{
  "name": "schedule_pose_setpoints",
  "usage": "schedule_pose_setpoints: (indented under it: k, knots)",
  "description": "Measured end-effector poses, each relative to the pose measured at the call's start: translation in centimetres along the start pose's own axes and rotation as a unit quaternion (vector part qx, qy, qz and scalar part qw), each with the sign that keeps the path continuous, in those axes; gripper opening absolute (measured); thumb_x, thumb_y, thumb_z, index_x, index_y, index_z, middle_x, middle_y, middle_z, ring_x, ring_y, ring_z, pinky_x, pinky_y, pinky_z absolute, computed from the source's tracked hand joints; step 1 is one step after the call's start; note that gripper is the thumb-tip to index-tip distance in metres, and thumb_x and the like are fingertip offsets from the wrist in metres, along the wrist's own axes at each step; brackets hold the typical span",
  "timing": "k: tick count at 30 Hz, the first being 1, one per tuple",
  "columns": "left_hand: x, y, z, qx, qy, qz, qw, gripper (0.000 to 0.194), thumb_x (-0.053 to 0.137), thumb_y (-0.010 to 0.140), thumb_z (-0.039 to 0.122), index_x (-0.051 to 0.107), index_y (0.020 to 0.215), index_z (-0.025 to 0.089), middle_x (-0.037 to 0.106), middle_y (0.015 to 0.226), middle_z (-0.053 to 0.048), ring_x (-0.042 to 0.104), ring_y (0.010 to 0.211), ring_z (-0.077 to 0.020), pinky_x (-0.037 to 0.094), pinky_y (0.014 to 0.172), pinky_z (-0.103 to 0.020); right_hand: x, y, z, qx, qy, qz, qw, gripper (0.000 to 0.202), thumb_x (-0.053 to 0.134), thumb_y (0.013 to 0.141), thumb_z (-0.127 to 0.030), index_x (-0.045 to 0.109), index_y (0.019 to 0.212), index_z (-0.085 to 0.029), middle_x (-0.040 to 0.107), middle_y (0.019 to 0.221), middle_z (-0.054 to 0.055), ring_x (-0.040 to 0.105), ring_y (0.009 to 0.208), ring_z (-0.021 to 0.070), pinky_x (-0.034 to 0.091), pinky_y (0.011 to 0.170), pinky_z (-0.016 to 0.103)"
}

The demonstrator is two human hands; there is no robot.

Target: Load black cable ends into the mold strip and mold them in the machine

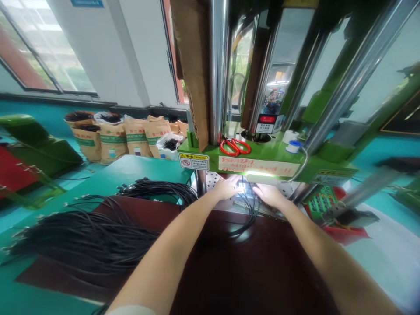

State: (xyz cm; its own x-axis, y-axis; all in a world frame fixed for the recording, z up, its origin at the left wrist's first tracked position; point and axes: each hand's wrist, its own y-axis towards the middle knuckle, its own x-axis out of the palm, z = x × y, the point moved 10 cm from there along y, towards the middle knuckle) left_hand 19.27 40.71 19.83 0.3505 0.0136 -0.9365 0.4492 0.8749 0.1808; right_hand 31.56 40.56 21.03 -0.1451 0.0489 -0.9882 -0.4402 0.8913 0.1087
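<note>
My left hand (226, 188) reaches under the green press head, its fingers bent toward the brightly lit metal mould. From the other side my right hand (269, 195) comes in, thumb and fingers drawn together near the same spot. Thin black cables (252, 210) run out between the two hands, over the mould's front edge and onto the dark red-brown board (262, 262). Glare and the lamp bar (269, 178) hide what my fingertips hold. Left of my forearm lies a large bundle of black cables (88, 240) with metal ends.
Red-handled scissors (235, 147) and a blue-and-white spool (293, 146) rest on the green press head (210, 151). Another cable bundle (157, 188) lies behind my left forearm. A green button panel (323, 203) stands at right. Paper sacks (113, 140) line the wall. Steel columns (219, 74) rise ahead.
</note>
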Motion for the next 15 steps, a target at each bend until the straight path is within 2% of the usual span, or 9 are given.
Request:
schedule_pose_setpoints:
  k: [5, 9, 12, 15]
  knots:
    - [0.1, 0.0, -0.6, -0.034, -0.008, 0.008, 0.999, 0.057, 0.028, 0.087, 0.05, 0.03, 0.136, 0.02, 0.037, 0.139, -0.009, 0.036, 0.124, -0.0241, 0.026, 0.103, -0.039, 0.6, 0.6, 0.9, 0.003, 0.029, 0.007, 1.0, 0.041, 0.033, 0.09, -0.041, 0.06, 0.108, -0.017, 0.062, 0.111, 0.011, 0.051, 0.109, 0.0244, 0.033, 0.095, 0.034]
    - [0.4, 0.5, -0.9, -0.068, -0.015, -0.005, 0.998, 0.058, 0.03, 0.086, 0.051, 0.033, 0.134, 0.019, 0.042, 0.135, -0.011, 0.04, 0.12, -0.0268, 0.03, 0.1, -0.042, 0.8, 1.4, 1.2, 0.002, 0.06, 0.027, 0.998, 0.039, 0.034, 0.09, -0.041, 0.058, 0.113, -0.019, 0.06, 0.116, 0.009, 0.049, 0.112, 0.024, 0.033, 0.097, 0.035]
    - [0.1, 0.7, -0.7, -0.073, -0.019, -0.011, 0.997, 0.059, 0.031, 0.086, 0.053, 0.034, 0.133, 0.019, 0.04, 0.136, -0.011, 0.039, 0.122, -0.027, 0.029, 0.101, -0.042, 0.3, 1.5, 1.4, 0.002, 0.089, 0.055, 0.995, 0.036, 0.039, 0.089, -0.04, 0.057, 0.113, -0.021, 0.059, 0.117, 0.008, 0.05, 0.11, 0.0242, 0.037, 0.094, 0.037]
    - [-0.7, 0.3, 0.0, -0.085, -0.022, -0.007, 0.996, 0.061, 0.032, 0.085, 0.052, 0.032, 0.134, 0.017, 0.037, 0.138, -0.012, 0.035, 0.125, -0.0286, 0.027, 0.102, -0.046, -1.2, 1.4, 1.4, 0.007, 0.122, 0.104, 0.987, 0.033, 0.042, 0.09, -0.039, 0.055, 0.114, -0.021, 0.055, 0.118, 0.008, 0.053, 0.104, 0.0213, 0.042, 0.089, 0.04]
